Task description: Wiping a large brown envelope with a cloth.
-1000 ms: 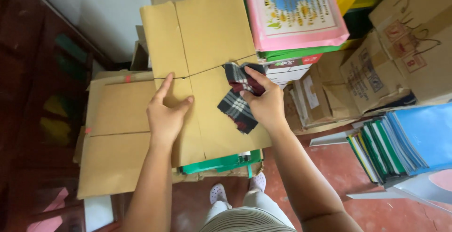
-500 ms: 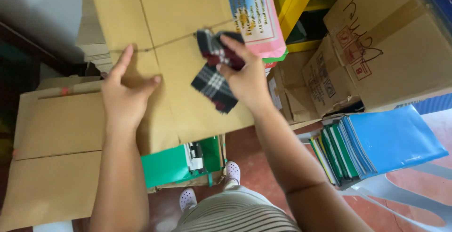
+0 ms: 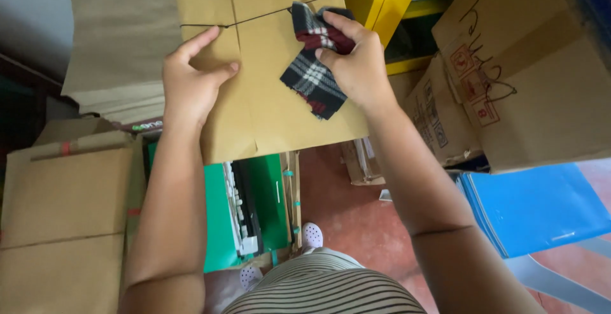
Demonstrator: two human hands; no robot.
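Note:
My right hand [image 3: 358, 65] grips a dark plaid cloth [image 3: 313, 75] and presses it on a brown paper-wrapped parcel [image 3: 273, 107] tied with thin string. The cloth hangs down over the parcel's front. My left hand [image 3: 191, 81] rests flat on the parcel's left part, fingers spread, thumb near the string crossing. The parcel sits on top of a stack, above green books.
More brown-wrapped parcels [image 3: 60, 199] lie at lower left. Green books [image 3: 245, 209] sit under the parcel. Cardboard boxes [image 3: 528, 78] stand at right, a blue folder stack [image 3: 534, 209] below them. A yellow shelf [image 3: 382, 8] is behind. Red floor [image 3: 356, 218] and my white shoes [image 3: 312, 234] show below.
The view has shifted closer and lower over the parcel. My right hand with the cloth has slid a little along the parcel top; my left hand stays pressed on it.

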